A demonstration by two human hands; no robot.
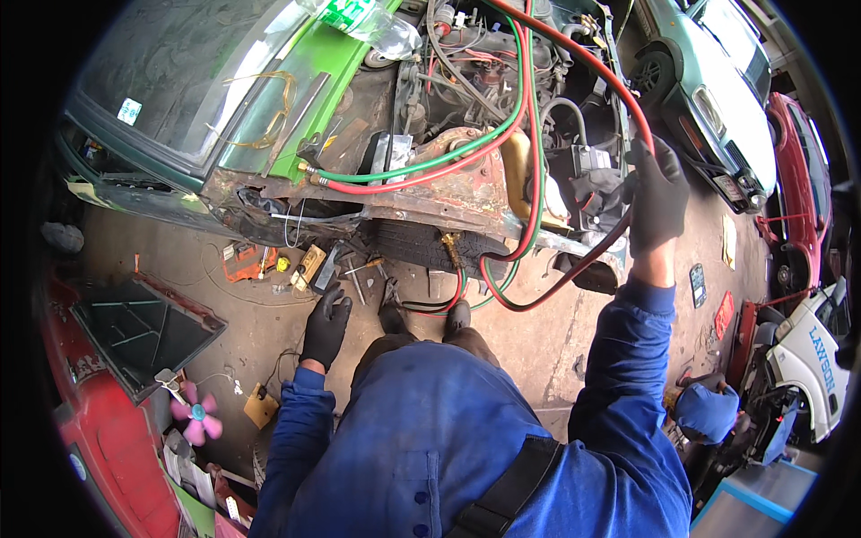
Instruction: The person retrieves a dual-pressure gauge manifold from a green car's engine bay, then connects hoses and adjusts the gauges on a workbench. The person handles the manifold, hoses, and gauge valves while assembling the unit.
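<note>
My right hand [659, 193], in a dark glove, is raised to the right of the engine bay and closed around a red hose [603, 73]. The hose runs up past the engine and loops down below my hand. My left hand [326, 328], gloved too, hangs low on the left with its fingers apart, holding nothing. A green hose [430, 164] lies with red hose over the rusty fender [448, 199]. Their brass end fittings [311, 173] rest by the green panel [334, 81]. A brass torch-like fitting [451, 247] hangs in front of the tyre [408, 248].
Tools [352, 269] and an orange case [249, 262] lie on the floor by my feet. A plastic bottle [386, 31] lies on the car. At left stand a red vehicle [117, 439] and a pink fan [195, 412]. Another person [705, 412] crouches at right near parked cars.
</note>
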